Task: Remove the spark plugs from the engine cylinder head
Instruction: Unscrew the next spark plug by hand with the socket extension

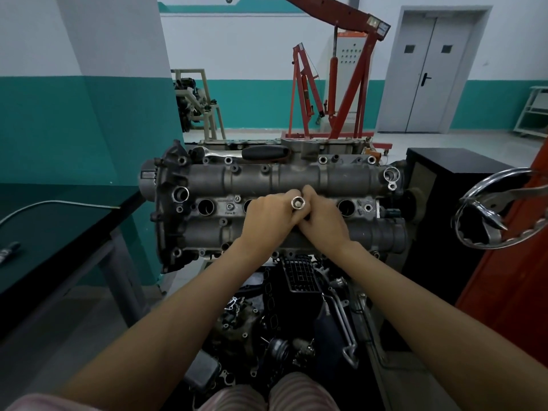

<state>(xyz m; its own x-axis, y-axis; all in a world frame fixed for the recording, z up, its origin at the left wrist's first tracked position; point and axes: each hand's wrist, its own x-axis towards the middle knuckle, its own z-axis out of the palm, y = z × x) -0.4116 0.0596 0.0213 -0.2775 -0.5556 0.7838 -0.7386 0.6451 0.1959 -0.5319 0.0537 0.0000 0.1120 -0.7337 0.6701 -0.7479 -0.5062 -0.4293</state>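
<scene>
From the head camera I look down on the engine cylinder head (275,203), lying long across the frame on its stand. Both hands meet over its middle row of plug wells. My left hand (268,216) curls its fingers round a bright socket tool (297,202), whose open hex end points up at me. My right hand (321,215) presses against the left, its fingers curled round the same tool lower down; the shaft below is hidden by both hands. I cannot see any spark plug itself. One open well (205,206) shows left of the hands, another (345,207) right of them. Small cast lettering sits between the wells, too blurred to read. Behind the head lies a ratchet handle (264,152) with a black grip. Farther back stands a red engine hoist (341,84).
</scene>
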